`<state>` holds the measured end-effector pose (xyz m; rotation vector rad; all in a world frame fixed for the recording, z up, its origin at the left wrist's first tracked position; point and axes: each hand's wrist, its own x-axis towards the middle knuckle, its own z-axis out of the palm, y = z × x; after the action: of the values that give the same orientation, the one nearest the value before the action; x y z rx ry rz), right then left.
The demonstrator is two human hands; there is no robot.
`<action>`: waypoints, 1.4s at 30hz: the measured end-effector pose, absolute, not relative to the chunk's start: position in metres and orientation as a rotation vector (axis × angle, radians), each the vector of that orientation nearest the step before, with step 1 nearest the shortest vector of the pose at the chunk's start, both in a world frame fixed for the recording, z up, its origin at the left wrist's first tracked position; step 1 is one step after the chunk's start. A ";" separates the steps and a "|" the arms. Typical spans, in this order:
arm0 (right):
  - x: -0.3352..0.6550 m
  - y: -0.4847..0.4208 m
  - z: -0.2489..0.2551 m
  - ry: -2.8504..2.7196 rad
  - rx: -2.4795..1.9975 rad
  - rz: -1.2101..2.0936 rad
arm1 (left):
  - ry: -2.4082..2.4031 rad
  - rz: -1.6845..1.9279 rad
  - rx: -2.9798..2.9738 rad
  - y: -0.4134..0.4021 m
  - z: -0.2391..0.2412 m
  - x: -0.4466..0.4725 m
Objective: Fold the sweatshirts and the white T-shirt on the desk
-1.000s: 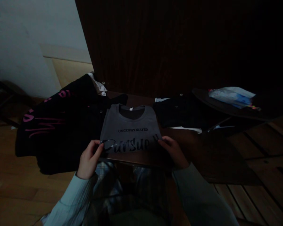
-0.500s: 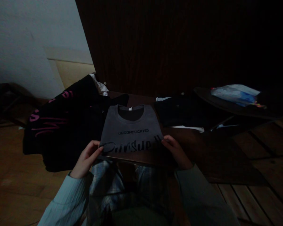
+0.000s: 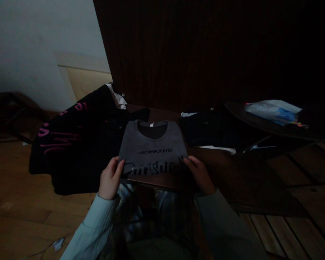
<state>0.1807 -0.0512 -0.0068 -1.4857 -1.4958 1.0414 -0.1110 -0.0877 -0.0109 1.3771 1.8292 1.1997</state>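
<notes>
A grey T-shirt (image 3: 157, 142), folded to a compact shape, lies on the dark brown bench in front of me, its neckline and small white label pointing away. Black lettering runs across its front, with "UNCOMPLICATED" above larger script. My left hand (image 3: 111, 177) pinches the shirt's near left edge between thumb and fingers. At the near right edge, my right hand (image 3: 199, 173) grips the cloth the same way. A black garment with pink lettering (image 3: 67, 144) is heaped just left of the shirt. To the right lies a stack of dark folded clothing (image 3: 208, 130) with white cloth peeking out.
A dark upright wooden panel (image 3: 192, 54) rises behind the bench (image 3: 157, 182). On the far right, a plastic packet (image 3: 272, 111) rests on a dark curved surface. Wooden slats (image 3: 276, 231) show at lower right, and a scrap (image 3: 58, 243) lies on the floor at lower left.
My left hand has shifted slightly in and up along the shirt's left edge. The right hand keeps its hold, a little higher. The view has moved slightly.
</notes>
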 end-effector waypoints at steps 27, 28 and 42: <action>0.213 -0.066 0.035 -1.723 -1.676 0.693 | 1.544 0.916 1.383 -0.100 0.041 -0.126; 0.211 -0.061 0.044 -1.750 -1.652 0.663 | 1.504 0.925 1.332 -0.091 0.046 -0.127; 0.160 0.068 0.031 -1.544 -1.327 0.697 | 1.477 1.037 1.023 0.054 0.034 -0.129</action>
<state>0.1600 0.0677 0.0314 -1.3272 -1.5441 0.6965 -0.1285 0.0536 0.0338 1.0227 1.4772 1.0365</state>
